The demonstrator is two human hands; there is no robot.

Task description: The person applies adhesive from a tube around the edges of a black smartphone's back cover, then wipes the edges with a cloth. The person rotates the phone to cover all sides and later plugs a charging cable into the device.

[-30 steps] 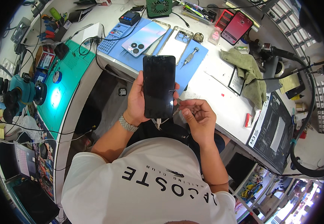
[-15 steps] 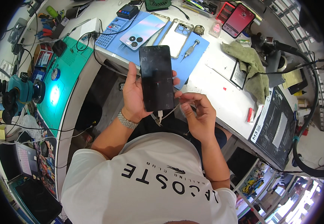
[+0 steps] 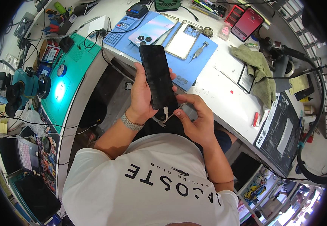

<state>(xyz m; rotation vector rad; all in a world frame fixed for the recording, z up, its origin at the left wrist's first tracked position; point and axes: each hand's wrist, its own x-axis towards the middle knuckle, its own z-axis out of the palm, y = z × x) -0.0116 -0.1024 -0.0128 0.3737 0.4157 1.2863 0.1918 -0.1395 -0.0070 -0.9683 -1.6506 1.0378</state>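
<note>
My left hand (image 3: 141,94) is wrapped round a black smartphone (image 3: 158,77), thumb along its left edge and fingertips showing at its right edge. The phone's screen is dark and faces up toward me. A white charging cable (image 3: 166,110) is plugged into its bottom edge, and the cable loops below the plug. Beside the phone's lower right corner, my right hand (image 3: 198,117) is closed, with thumb and fingers pinching the cable. A silver watch band (image 3: 132,123) circles my left wrist.
On the blue mat (image 3: 203,69) lie a pearly phone (image 3: 152,30), a clear phone case (image 3: 184,39) and a screwdriver (image 3: 200,50). Further right are a red-screened phone (image 3: 247,24) and a green cloth (image 3: 254,67). A teal microscope (image 3: 24,88) stands left beside a green mat (image 3: 75,67).
The phone has tilted, its lower end swinging to the right. My right thumb has come closer to the cable plug. The surroundings have shifted slightly right in view.
</note>
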